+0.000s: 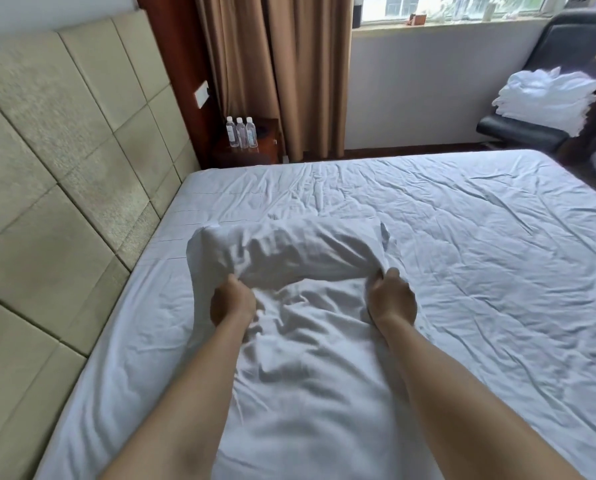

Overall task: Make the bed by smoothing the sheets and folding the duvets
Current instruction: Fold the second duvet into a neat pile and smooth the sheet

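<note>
We see both arms stretched out over the bed (463, 237), which is covered by a wrinkled white sheet (480, 271). The left hand (232, 303) has its fingers curled into a bunch of white fabric, and the right hand (392, 299) grips the same cloth just across from it. Between and beyond the hands the fabric swells into a rounded white bundle (289, 251) lying on the sheet toward the headboard edge of the bed; it looks like a pillow in its case, though the white-on-white folds make that hard to confirm. The padded headboard (57, 161) runs along the left. Past the bed's far left corner a wooden nightstand (265, 147) carries three water bottles (241, 132), beside brown curtains (289, 71). Near the far right corner a dark chair (532, 129) holds a stack of folded white linen (549, 98).
</note>
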A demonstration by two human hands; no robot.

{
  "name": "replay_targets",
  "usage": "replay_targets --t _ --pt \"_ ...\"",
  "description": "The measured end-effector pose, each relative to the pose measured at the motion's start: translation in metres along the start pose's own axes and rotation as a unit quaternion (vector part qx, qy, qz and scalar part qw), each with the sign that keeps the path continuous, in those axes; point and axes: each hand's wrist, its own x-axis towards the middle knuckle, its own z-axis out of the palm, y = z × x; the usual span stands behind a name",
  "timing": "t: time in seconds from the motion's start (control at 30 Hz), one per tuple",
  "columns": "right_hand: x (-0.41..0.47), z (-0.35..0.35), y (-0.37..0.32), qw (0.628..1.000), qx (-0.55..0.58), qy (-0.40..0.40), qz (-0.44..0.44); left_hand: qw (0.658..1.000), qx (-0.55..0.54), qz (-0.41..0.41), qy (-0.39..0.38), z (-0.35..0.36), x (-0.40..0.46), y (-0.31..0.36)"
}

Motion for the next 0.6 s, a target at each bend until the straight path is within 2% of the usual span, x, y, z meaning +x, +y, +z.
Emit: replay_targets --t 0.13,0.27,0.33,0.4,0.43,0.5,0.6 --pt "-0.004 -0.027 -0.023 0.997 0.019 0.067 -0.032 0.996 -0.047 0.048 0.061 -0.03 -0.003 0.025" --pt "0.008 -0.038 -0.019 0.993 -0.008 0.114 -0.023 0.993 0.001 0.113 0.021 -0.035 -0.002 0.043" --pt "0.014 -0.032 -0.014 0.997 -0.049 0.058 -0.015 0.989 0.078 0.119 -0.05 -0.03 -0.006 0.046" --pt "0.007 -0.018 -0.006 0.996 -0.073 -0.05 -0.02 0.966 0.16 0.137 -0.147 -0.011 -0.024 0.036" --pt "0.0 -0.007 -0.001 0.992 -0.082 -0.096 -0.028 0.957 0.182 0.146 -0.172 0.001 -0.036 0.024" --pt "-0.017 0.011 0.013 0.985 -0.094 -0.136 -0.051 0.956 0.183 0.144 -0.178 0.017 -0.058 -0.001" --pt "-0.037 0.02 0.028 0.984 -0.1 -0.132 -0.07 0.957 0.191 0.13 -0.173 0.022 -0.069 -0.026"
